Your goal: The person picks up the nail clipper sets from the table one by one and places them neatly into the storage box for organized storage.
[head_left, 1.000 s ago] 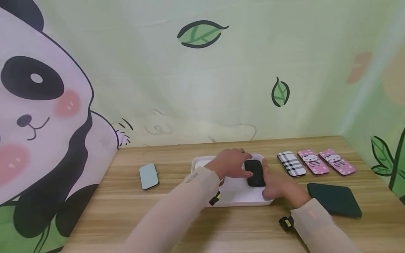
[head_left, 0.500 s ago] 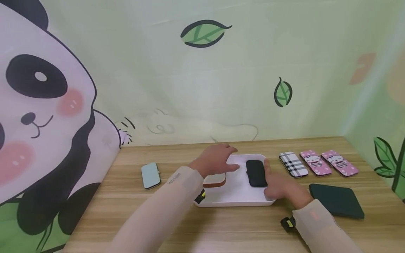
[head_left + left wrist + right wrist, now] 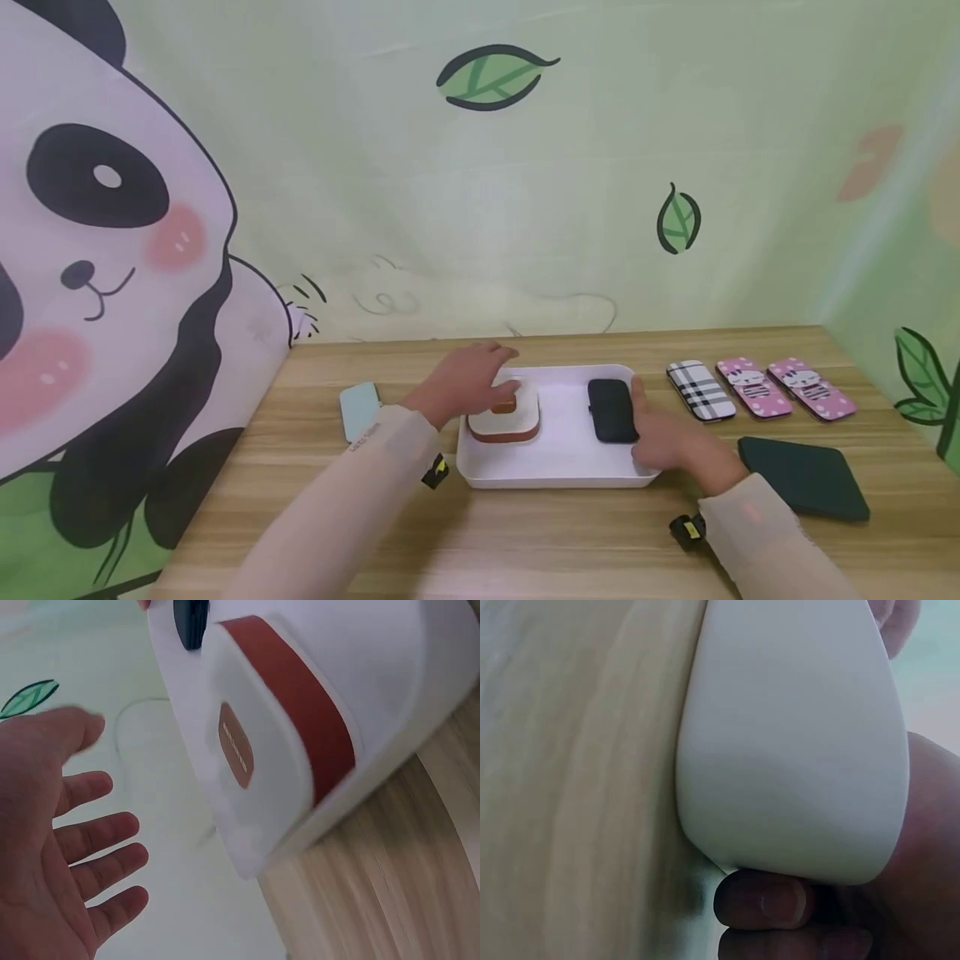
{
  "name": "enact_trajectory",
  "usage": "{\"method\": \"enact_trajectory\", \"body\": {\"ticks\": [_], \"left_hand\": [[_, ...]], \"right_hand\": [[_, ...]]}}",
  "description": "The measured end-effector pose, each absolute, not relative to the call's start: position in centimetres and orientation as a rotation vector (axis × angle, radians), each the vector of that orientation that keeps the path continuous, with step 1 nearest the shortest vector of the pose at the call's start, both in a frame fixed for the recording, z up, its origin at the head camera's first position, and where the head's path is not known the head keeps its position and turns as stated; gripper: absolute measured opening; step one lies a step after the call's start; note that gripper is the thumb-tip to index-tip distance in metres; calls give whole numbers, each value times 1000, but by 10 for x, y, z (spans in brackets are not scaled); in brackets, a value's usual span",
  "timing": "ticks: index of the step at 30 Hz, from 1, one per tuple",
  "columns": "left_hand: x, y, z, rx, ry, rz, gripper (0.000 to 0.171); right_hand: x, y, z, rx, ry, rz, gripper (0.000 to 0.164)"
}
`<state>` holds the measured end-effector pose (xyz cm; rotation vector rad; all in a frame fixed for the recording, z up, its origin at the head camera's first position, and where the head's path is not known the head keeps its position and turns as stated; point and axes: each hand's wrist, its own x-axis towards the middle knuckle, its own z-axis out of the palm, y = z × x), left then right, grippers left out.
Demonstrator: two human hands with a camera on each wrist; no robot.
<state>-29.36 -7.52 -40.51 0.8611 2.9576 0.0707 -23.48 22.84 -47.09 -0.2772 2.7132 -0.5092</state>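
A white tray [image 3: 558,482] lies on the table in the head view. At its right end sits a small black case [image 3: 611,410] with a clasp on its left edge. My right hand [image 3: 667,437] holds the tray's right end; in the right wrist view its curled fingers [image 3: 761,900] are against the tray wall [image 3: 795,750]. My left hand [image 3: 461,383] is spread over the tray's left end and holds nothing. Partly behind it is a rounded white box [image 3: 527,419] with a reddish-brown side band and brown label, shown fully in the left wrist view.
Left of the tray lies a light blue case [image 3: 358,408], partly behind my left sleeve. To the right are a plaid case [image 3: 701,390], two pink cat-print cases [image 3: 753,387] and a dark green flat pad [image 3: 806,477]. A printed cloth [image 3: 480,192] hangs behind the table.
My left hand has come off the black case and moved left, bringing the white box into sight. The black case stays in the tray, and my right hand keeps its place at the tray's end.
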Motion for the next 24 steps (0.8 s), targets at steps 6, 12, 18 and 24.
{"method": "enact_trajectory", "body": {"ticks": [6, 12, 18, 24], "left_hand": [[-300, -105, -413, 737, 3011, 136, 55], [-300, -151, -421, 626, 3015, 344, 61], [-297, -183, -431, 538, 3007, 349, 65], [-298, -205, -442, 561, 3035, 329, 64]], "right_hand": [[-236, 230, -471, -291, 2703, -542, 104], [-234, 229, -466, -298, 2699, -560, 99], [-232, 229, -461, -289, 2691, -559, 96], [-229, 227, -458, -269, 2665, -582, 95]]}}
